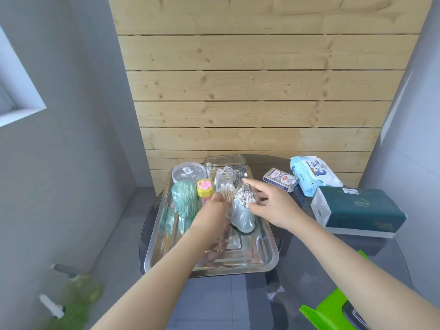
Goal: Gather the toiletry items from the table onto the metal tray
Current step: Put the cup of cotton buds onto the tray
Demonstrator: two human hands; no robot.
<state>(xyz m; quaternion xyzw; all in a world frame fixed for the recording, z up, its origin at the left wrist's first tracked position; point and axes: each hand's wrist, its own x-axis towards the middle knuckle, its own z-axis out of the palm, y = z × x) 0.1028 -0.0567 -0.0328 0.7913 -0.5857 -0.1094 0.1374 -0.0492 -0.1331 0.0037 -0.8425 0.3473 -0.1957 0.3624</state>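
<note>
Head view: over the metal tray (pixel 266 256), the left hand (pixel 214 206) grips a clear cotton-swab pack (pixel 225 190). The right hand (pixel 273 203), fingers spread wide, touches a domed swab jar (pixel 244 210). Wet wipes (pixel 312 173) lie on the counter (pixel 297 270).

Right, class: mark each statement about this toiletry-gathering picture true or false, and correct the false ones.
1. The wet wipes pack lies on the metal tray. False: it lies on the table, to the right of the tray.
2. The green cotton swab jar stands on the tray. True.
3. The tissue box is red. False: it is dark teal and white.
4. Both hands are over the tray. True: the left hand and right hand are at a clear cotton swab container.
5. The card box sits between tray and wipes. True.
</note>
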